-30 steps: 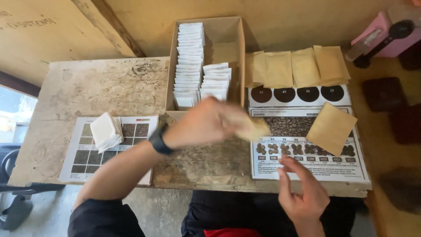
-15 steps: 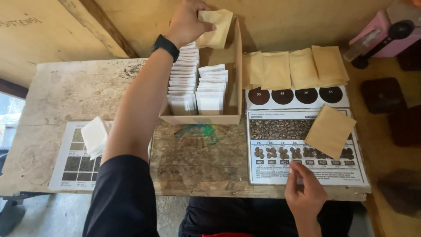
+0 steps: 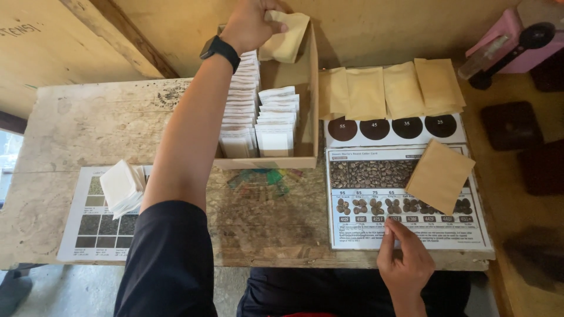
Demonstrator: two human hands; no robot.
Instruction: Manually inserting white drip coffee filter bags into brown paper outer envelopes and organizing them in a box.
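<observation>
Left hand has carried the tan pouch, fingers pinching it, to the box's far end; right hand stays, fingers loosely curled, on the chart.

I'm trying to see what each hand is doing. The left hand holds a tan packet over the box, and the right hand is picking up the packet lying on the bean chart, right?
Not quite. In the head view the right hand only rests its fingers on the bean chart; the loose packet lies apart, untouched. The left hand does hold a tan packet over the box.
</observation>
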